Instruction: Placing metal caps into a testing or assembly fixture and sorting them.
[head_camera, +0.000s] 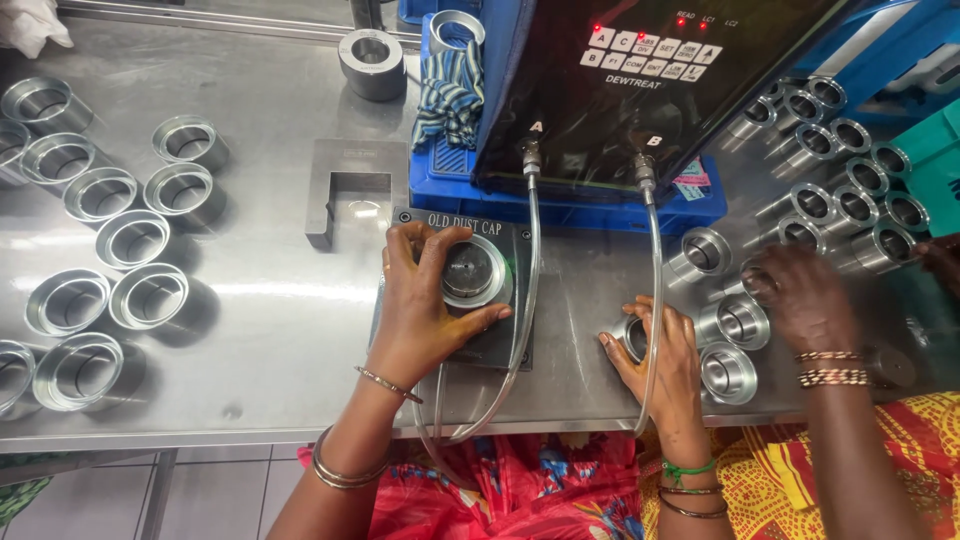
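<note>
Loose rings (100, 195) on table (270, 330), far left. Left hand (420, 310) curled over cap (472, 272) seated in dark fixture (505, 345), thumb and fingers gripping its rim. Right hand (662, 352) cupped around ring (632, 335), fingers closed on it. Co-worker's hand (805, 300) on rings at right, blurred.

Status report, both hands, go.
Left hand grips metal cap on black fixture. Right hand cups metal ring. Co-worker's hand on rings alongside.

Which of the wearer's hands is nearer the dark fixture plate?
Left. The left hand rests on the dark fixture plate, gripping its metal cap; the right hand lies apart, holding a metal ring.
</note>
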